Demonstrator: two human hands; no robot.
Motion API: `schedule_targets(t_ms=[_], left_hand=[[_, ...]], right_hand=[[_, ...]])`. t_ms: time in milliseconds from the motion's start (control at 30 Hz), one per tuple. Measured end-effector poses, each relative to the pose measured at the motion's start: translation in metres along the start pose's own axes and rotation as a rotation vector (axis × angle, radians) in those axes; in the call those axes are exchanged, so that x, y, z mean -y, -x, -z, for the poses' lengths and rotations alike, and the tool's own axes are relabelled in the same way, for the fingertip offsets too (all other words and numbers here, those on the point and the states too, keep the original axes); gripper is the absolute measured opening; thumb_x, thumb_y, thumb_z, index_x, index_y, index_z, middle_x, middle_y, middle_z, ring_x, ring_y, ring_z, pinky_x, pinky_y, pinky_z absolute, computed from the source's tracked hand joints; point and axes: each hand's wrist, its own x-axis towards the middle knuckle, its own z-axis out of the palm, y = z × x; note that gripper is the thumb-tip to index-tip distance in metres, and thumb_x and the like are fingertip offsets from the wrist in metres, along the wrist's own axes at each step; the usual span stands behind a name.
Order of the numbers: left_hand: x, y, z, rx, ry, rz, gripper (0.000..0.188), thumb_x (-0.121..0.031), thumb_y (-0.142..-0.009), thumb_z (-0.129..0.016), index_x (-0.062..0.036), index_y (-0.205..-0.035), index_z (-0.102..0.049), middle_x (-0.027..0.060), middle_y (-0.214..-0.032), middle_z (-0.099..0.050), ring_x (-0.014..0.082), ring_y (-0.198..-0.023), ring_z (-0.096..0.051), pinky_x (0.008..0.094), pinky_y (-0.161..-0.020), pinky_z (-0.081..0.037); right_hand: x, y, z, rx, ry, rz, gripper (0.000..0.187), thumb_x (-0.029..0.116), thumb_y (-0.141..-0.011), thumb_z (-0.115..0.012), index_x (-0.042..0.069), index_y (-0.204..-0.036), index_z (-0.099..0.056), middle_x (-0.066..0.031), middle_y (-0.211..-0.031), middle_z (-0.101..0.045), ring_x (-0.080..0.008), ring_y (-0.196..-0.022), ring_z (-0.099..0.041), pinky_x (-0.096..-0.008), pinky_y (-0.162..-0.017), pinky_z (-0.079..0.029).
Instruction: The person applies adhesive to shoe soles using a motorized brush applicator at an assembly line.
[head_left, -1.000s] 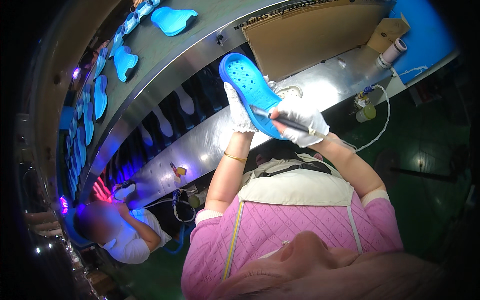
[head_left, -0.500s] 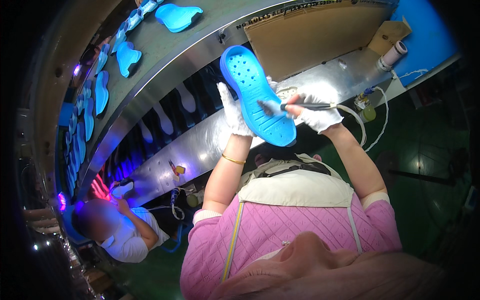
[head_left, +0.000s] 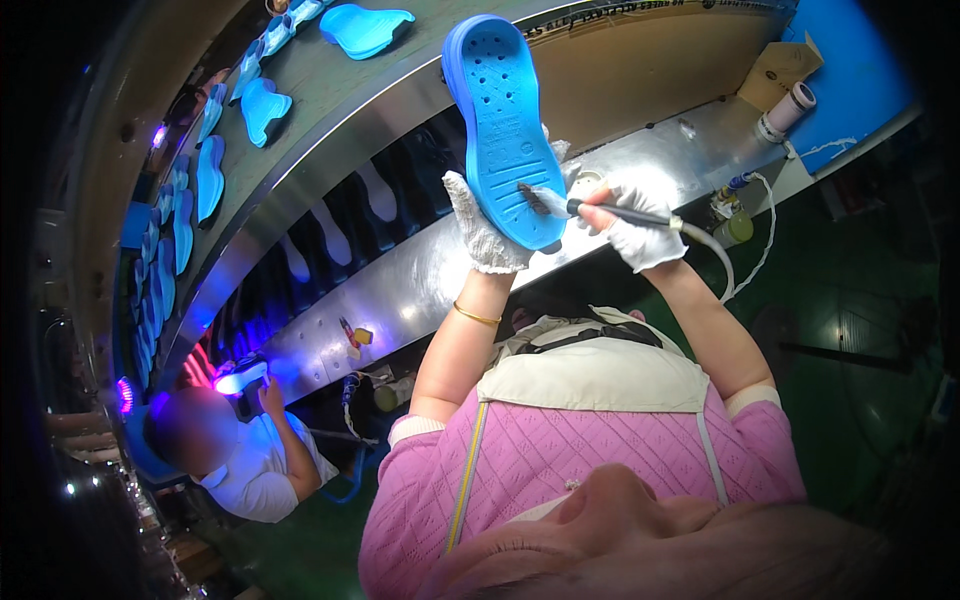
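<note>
A bright blue shoe sole [head_left: 505, 130] is held up in front of me, its long side running away from my body. My left hand [head_left: 487, 225], in a white knit glove, grips it near its close end, with the thumb along the left edge and fingers partly hidden behind. In my right hand [head_left: 635, 225], also gloved but with bare fingertips, is a black-handled brush [head_left: 620, 212] with a pale hose at its rear. The brush's dark bristles [head_left: 532, 198] touch the sole's inner face in its near half.
A curved conveyor [head_left: 300, 120] carries several blue soles at the upper left. Beneath it stand several pale and dark soles [head_left: 330, 232] in a rack. A metal ledge [head_left: 410, 290], a cardboard box [head_left: 640, 70] and a thread spool [head_left: 790, 108] lie ahead. A co-worker [head_left: 250, 450] sits at left.
The sole has moved away from me and stands more upright in the view. My left hand shifted slightly right with it. The brush stays on the sole, now nearer its close end.
</note>
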Motion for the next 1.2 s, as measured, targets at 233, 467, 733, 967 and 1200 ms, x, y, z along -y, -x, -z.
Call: schedule_targets(t_ms=[233,467,733,967,1200], left_hand=[[-0.01,-0.003,0.001,0.037,0.037,0.027,0.091,-0.072,-0.083,-0.043,-0.0084,-0.147,-0.027,0.0203,-0.145,-0.036,0.0369,-0.132,-0.038,0.0497,-0.111,-0.03],[-0.025,-0.006,0.003,0.24,0.351,0.085,0.093,-0.072,-0.082,-0.043,-0.0073,-0.146,-0.027,0.0215,-0.146,-0.034,0.0388,-0.131,-0.039,0.053,-0.112,-0.027],[-0.038,-0.013,0.003,0.228,0.293,0.16,0.093,-0.07,-0.084,-0.041,-0.0024,-0.146,-0.026,0.0251,-0.146,-0.032,0.0409,-0.131,-0.038,0.0524,-0.11,-0.031],[-0.049,-0.014,-0.003,0.073,-0.051,0.267,0.09,-0.067,-0.086,-0.042,-0.0002,-0.144,-0.029,0.0265,-0.141,-0.039,0.0391,-0.127,-0.044,0.0479,-0.106,-0.038],[-0.055,-0.023,-0.004,-0.087,-0.159,0.366,0.071,-0.054,-0.093,-0.043,0.0041,-0.134,-0.041,0.0279,-0.126,-0.052,0.0377,-0.109,-0.058,0.0462,-0.094,-0.05]], right_hand=[[-0.001,0.004,-0.017,0.154,-0.173,-0.407,0.009,0.006,-0.083,-0.068,0.001,-0.089,-0.064,-0.0067,-0.079,-0.066,-0.0112,-0.07,-0.062,-0.0243,-0.064,-0.05],[-0.001,-0.008,-0.004,0.2,0.032,0.058,0.007,0.002,-0.082,-0.067,0.003,-0.089,-0.064,-0.009,-0.087,-0.066,-0.0134,-0.074,-0.062,-0.0257,-0.07,-0.05],[0.0,-0.007,-0.001,0.379,-0.139,-0.496,0.01,0.004,-0.078,-0.071,0.002,-0.084,-0.064,-0.0089,-0.087,-0.066,-0.0142,-0.075,-0.063,-0.0258,-0.067,-0.052],[0.017,-0.012,0.002,0.328,0.067,-0.047,0.014,-0.001,-0.077,-0.07,0.004,-0.087,-0.062,-0.0084,-0.088,-0.065,-0.0144,-0.077,-0.062,-0.0273,-0.071,-0.05],[0.008,-0.018,-0.012,0.453,0.285,0.288,0.018,-0.006,-0.073,-0.066,0.005,-0.086,-0.063,-0.0098,-0.092,-0.064,-0.0211,-0.084,-0.064,-0.0316,-0.075,-0.051]])
